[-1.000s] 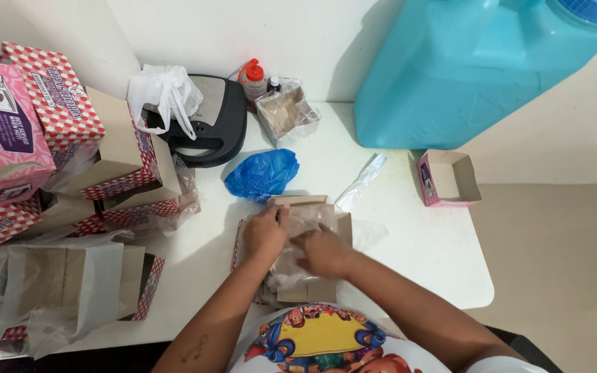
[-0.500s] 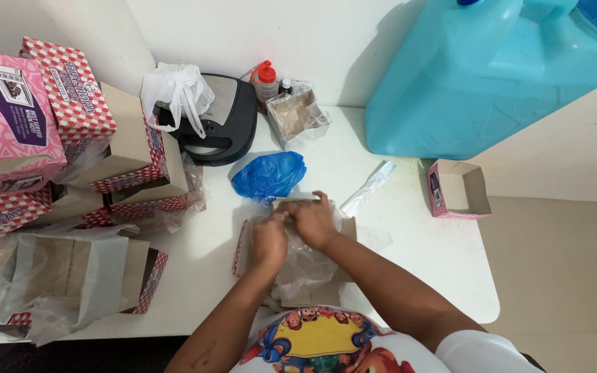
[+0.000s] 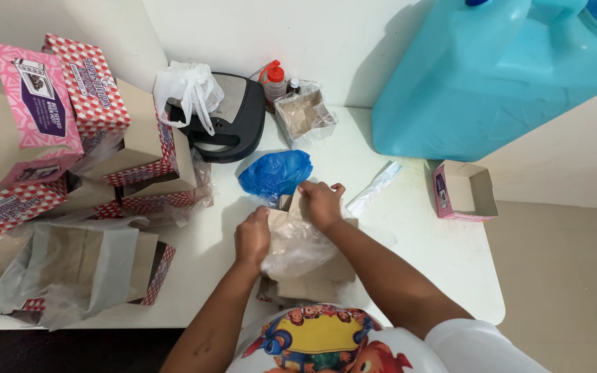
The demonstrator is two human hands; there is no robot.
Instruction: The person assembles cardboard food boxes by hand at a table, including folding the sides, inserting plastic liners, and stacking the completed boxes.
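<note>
Left hand [image 3: 252, 237] lying knuckles up, fingers curled down onto the left side of a flat brown cardboard blank [image 3: 310, 275] near the middle of the white table's [image 3: 443, 269] front edge; whether pinching or only pressing, cannot tell

Right hand [image 3: 320, 204] flat on the far end of the same blank, fingers bent over its far rim, pressed together rather than spread

Clear plastic film [image 3: 297, 250] crumpled between the two hands, draped over the cardboard and touching both wrists

Just beyond the right hand, a scrunched blue plastic bag [image 3: 276, 173], nearly touching the fingertips

To the right of that hand, a narrow clear plastic sleeve [image 3: 373, 189] lying slantwise on the table top

Near the right edge, a small open pink carton [image 3: 466, 191], well apart from both hands

At the back edge: black sandwich press [image 3: 233, 117] with a white plastic bag [image 3: 189, 88] on its handle, red-capped squeeze bottle [image 3: 274, 79], and a clear-wrapped open box [image 3: 304, 115]

Along the left edge, stacked pink and red-checked cartons [image 3: 77, 110], with more wrapped brown blanks [image 3: 84, 266] at the front left corner

Large turquoise water jug [image 3: 499, 69] at the back right corner
</note>
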